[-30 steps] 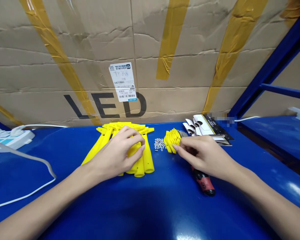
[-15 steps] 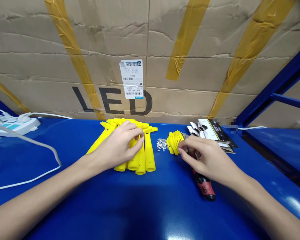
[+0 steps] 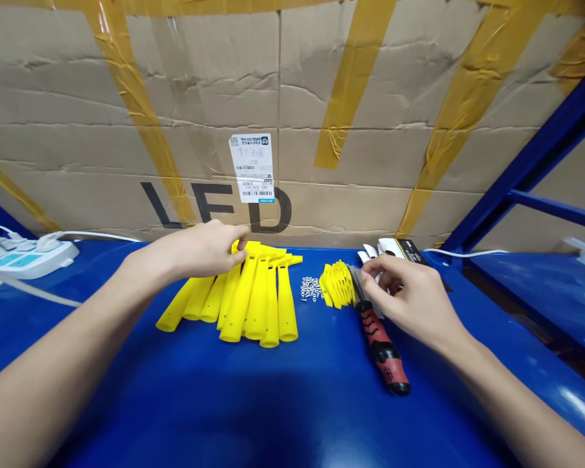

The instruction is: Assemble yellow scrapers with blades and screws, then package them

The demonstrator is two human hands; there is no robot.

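Note:
My left hand (image 3: 209, 248) is over the far, narrow ends of a row of yellow hollow plastic handles (image 3: 258, 305). Its fingers are bent down and closed at one handle's narrow end, the tips partly hidden. To the right, my right hand (image 3: 409, 296) has thumb and fingers curled together at some thin grey metal pieces (image 3: 355, 276); whatever lies between the fingertips is too small to make out. Just below it lies a red and black screwdriver (image 3: 383, 351). A stack of small yellow parts (image 3: 337, 286) sits left of its fingertips, beside a cluster of small silver screws (image 3: 311, 288).
A large cardboard box (image 3: 199, 149) with yellow tape walls off the back of the blue table (image 3: 273, 409). White-and-black packaging cards (image 3: 409, 250) lie behind my right hand. At the far left is a white power strip (image 3: 39, 259) with cables; a blue metal frame (image 3: 531, 156) rises on the right.
My left hand has lifted and moved left and back, uncovering more handles. My right hand has shifted slightly right off the yellow stack, baring the screwdriver. The view has tilted a little.

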